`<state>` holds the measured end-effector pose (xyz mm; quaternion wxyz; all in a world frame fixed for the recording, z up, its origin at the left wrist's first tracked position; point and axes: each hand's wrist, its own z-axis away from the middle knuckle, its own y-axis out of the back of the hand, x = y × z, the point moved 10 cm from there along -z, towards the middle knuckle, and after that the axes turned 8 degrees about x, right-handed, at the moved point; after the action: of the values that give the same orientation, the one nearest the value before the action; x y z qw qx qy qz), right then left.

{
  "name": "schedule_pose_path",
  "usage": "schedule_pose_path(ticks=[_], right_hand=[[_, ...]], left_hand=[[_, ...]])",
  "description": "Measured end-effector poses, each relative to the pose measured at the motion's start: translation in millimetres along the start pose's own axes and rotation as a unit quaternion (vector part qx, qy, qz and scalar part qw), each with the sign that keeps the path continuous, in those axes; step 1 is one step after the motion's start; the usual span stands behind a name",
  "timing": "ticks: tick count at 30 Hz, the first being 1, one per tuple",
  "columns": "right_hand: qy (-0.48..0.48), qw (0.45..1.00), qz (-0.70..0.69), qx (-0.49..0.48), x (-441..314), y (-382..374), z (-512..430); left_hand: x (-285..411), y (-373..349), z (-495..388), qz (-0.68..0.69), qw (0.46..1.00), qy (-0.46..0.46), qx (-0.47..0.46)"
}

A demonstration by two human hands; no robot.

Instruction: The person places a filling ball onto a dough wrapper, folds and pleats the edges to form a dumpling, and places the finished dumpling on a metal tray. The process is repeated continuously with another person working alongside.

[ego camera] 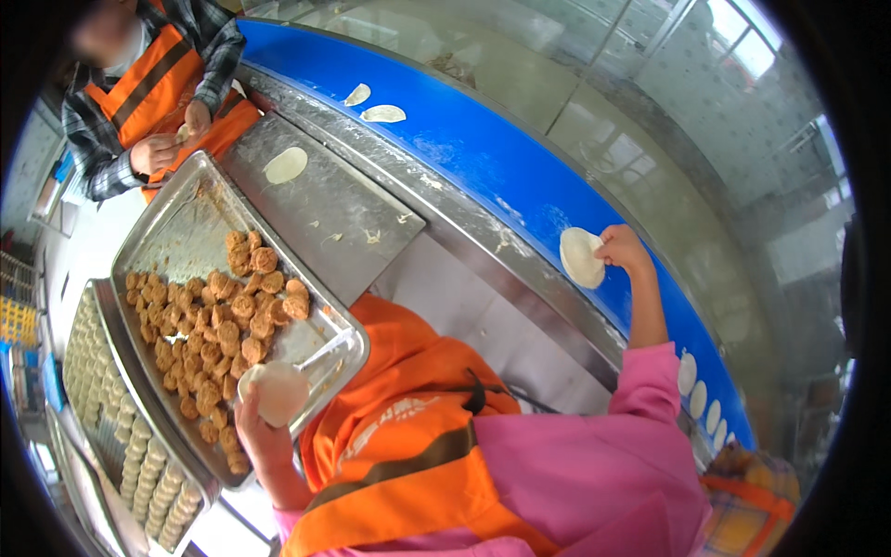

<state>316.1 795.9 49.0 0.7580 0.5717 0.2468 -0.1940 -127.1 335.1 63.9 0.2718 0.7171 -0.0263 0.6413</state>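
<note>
My left hand (261, 432) holds a thin round dough wrapper (282, 393) over the near edge of a metal tray (355, 348). Many brown filling pieces (223, 313) lie heaped in that tray. Out to the right, my right hand (621, 247) pinches the edge of another round dough wrapper (581, 257) above a blue conveyor belt (480, 174). This wrapper looks doubled, though I cannot tell how many layers there are.
Across the tray, a co-worker's hands (170, 143) hold a small dough piece. One wrapper (286, 165) lies on a steel plate (327, 216). More wrappers (698, 399) lie along the belt. At left, a second tray (111, 432) carries rows of shaped dumplings (150, 473).
</note>
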Motion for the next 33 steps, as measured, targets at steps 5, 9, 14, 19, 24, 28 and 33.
schedule_pose_path(ticks=[5,9,14,19,24,28,33], right_hand=[[0.043,0.996,0.083,-0.008,-6,-18,-22],[0.145,0.987,0.059,0.019,-24,-26,-30],[0.089,0.996,-0.006,0.023,-37,-29,-27],[-0.023,0.999,0.002,-0.047,-43,-40,-24],[0.073,0.996,-0.033,-0.033,-59,-43,-45],[0.158,0.981,-0.098,-0.053,-153,-63,-8],[0.256,0.922,-0.214,-0.196,-287,-142,41]], left_hand=[[2,9,0,0.1,0.995,0.003,0.026],[-3,11,2,0.258,0.958,0.113,0.059],[-20,27,5,0.199,0.972,0.099,0.072],[-7,31,8,0.301,0.936,0.148,0.111],[-5,28,4,0.44,0.879,0.18,0.045],[-18,30,7,0.477,0.851,0.215,0.056],[-23,28,10,0.498,0.835,0.231,0.048]])
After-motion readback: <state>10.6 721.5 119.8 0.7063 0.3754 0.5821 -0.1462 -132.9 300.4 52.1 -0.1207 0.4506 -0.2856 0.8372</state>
